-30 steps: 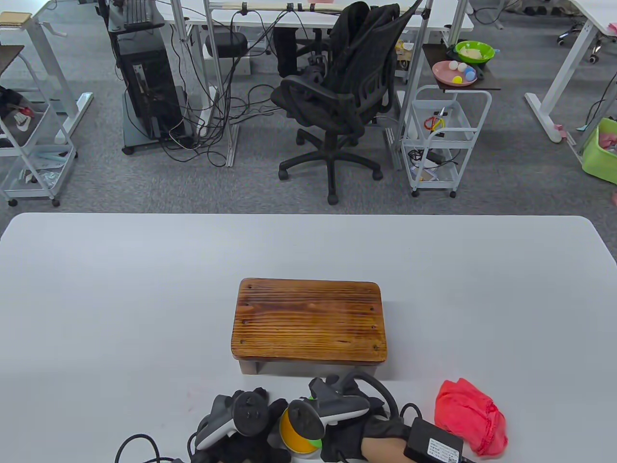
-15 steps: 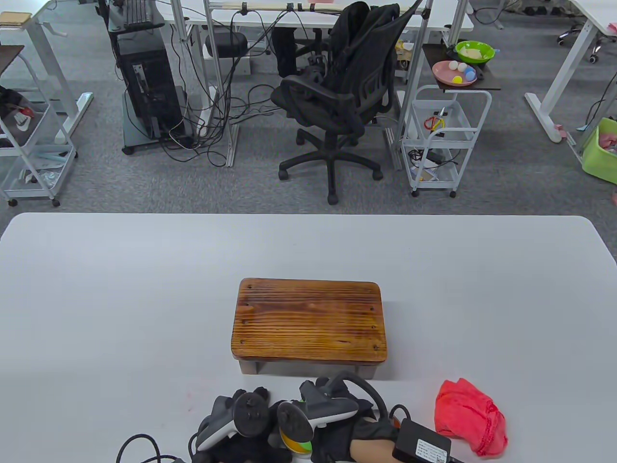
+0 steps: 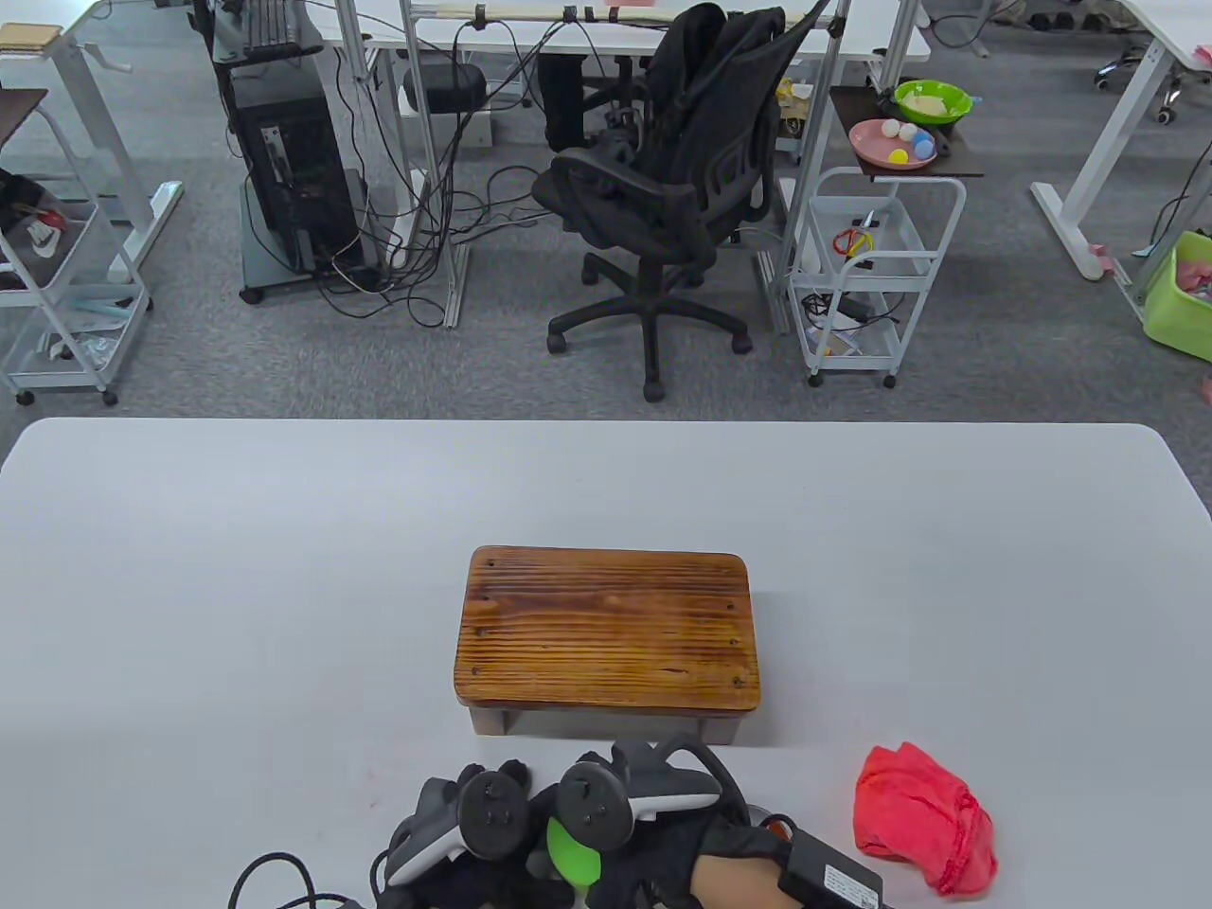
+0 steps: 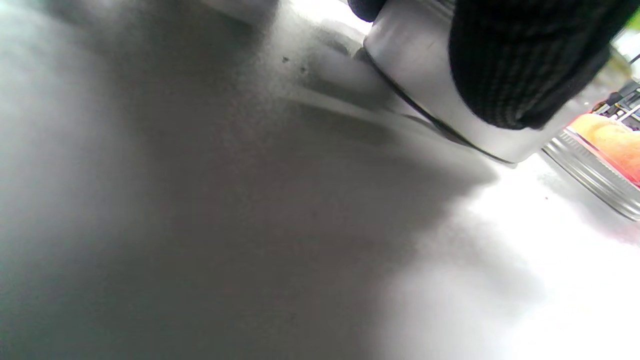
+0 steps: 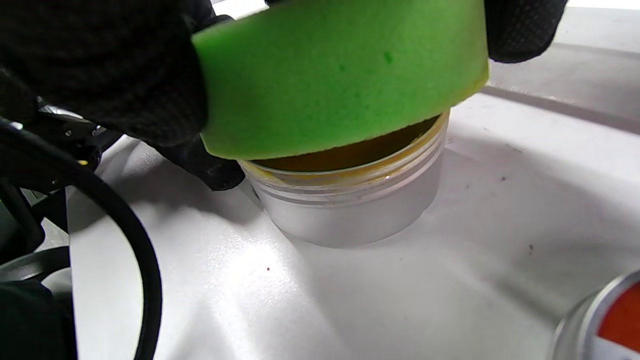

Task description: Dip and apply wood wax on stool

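- Right hand [image 3: 682,833] at the bench's [image 3: 237,587] near edge, fingers curled round a green sponge [image 5: 340,75], gripping it.
- Sponge sits tilted on the open rim of the wax jar [image 5: 350,200]; amber wax shows just under it.
- Left hand [image 3: 464,852] just left of the right hand; a gloved fingertip [image 4: 520,60] curls against the jar's silver wall, holding it.
- Jar stands on the bench, near side of the stool [image 3: 606,630], mostly hidden by both hands in the table view.
- Stool stands upright mid-bench, apart from both hands.
- Metal lid [image 5: 600,320] lies just beside the jar.
- Red cloth [image 3: 923,814] lies crumpled to the right, near the right forearm.
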Demonstrator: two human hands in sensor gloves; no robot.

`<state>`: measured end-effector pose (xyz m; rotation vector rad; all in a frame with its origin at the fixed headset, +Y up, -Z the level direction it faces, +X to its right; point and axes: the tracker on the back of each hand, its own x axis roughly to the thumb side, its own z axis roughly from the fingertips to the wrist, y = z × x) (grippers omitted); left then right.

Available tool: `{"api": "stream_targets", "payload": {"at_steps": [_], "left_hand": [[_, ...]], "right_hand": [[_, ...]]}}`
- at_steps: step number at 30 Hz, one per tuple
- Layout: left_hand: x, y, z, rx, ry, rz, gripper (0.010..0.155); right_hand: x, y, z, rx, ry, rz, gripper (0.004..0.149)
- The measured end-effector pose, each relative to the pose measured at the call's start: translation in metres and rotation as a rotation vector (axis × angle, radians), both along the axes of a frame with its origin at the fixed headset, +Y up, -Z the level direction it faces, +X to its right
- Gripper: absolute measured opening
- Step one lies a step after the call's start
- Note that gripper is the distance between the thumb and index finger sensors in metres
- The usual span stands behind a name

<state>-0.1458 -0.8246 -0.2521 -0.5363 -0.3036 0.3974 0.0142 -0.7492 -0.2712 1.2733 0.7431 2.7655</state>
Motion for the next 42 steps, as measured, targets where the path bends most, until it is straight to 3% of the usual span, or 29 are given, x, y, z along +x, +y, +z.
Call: {"api": "stream_targets", "payload": {"at_steps": [18,22,26,28,31,37,42], "left_hand": [[-0.009,0.004,0.0,0.006,0.032,0.024,0.078],[-0.026,0.014,-0.003,0.029,0.122,0.097,0.098],[-0.056,0.02,-0.01,0.0,0.309,0.222,0.109],[-0.073,0.023,-0.015,-0.011,0.413,0.306,0.113],[-0.09,0.031,-0.024,0.008,0.474,0.408,0.119],[-0.091,0.049,-0.057,0.086,0.478,0.476,0.116],[-0.075,0.049,-0.088,0.084,0.434,0.493,0.109]], "right_hand": [[0.017,0.005,-0.007,-0.064,-0.049,-0.143,0.098],[0.027,0.02,-0.006,-0.075,-0.051,-0.205,0.101],[0.048,0.045,-0.011,-0.044,-0.079,-0.268,0.101],[0.064,0.06,-0.018,-0.018,-0.116,-0.294,0.101],[0.087,0.077,-0.032,0.018,-0.183,-0.317,0.102],[0.129,0.098,-0.075,0.061,-0.348,-0.316,0.102],[0.153,0.102,-0.109,0.071,-0.475,-0.275,0.102]]}}
